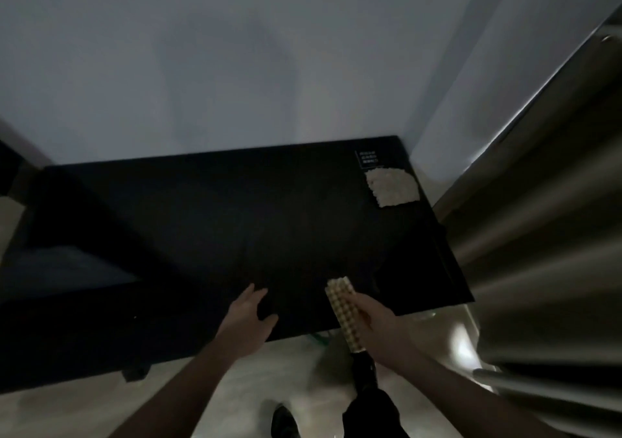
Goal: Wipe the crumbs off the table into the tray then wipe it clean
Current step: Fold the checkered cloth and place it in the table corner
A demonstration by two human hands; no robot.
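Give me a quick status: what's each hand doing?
Left hand open, over table edge. Right hand gripping checked cloth. Pale patch at far right corner. No tray visible.

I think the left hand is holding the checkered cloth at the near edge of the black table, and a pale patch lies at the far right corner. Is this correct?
Not quite. The right hand holds the checkered cloth, not the left. The left hand is open over the near edge of the black table, holding nothing. The pale patch does lie at the far right corner. The head view shows this.

dim, soft blur, bright floor glare lower right, edges warped
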